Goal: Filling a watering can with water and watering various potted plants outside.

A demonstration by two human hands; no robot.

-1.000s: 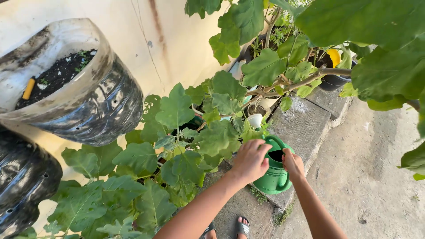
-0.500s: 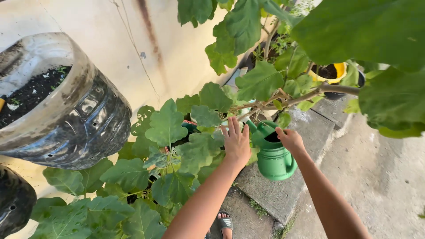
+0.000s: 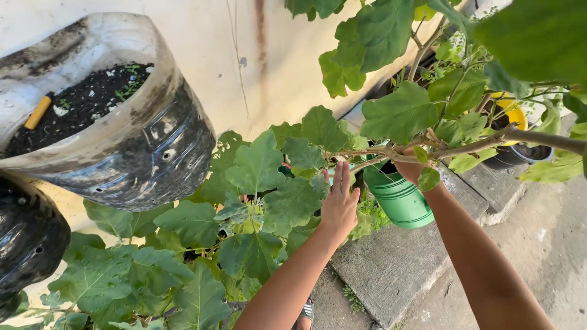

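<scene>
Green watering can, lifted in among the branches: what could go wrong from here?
1. The right hand carries the green watering can alone, right under a woody branch; can or wrist may snag and snap it.
2. Leaves hide the can's top and spout, so water could miss the soil and spill on the concrete ledge.
3. The left hand presses flat into the leaves; pushing harder might tear them.

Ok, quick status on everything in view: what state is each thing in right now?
Green watering can: lifted, tilted toward the plants.
Right hand: gripping the can's top.
Left hand: open, fingers flat against the leaves.
Hanging bottle planter: filled with soil.
Yellow pot: upright on the ledge.
</scene>
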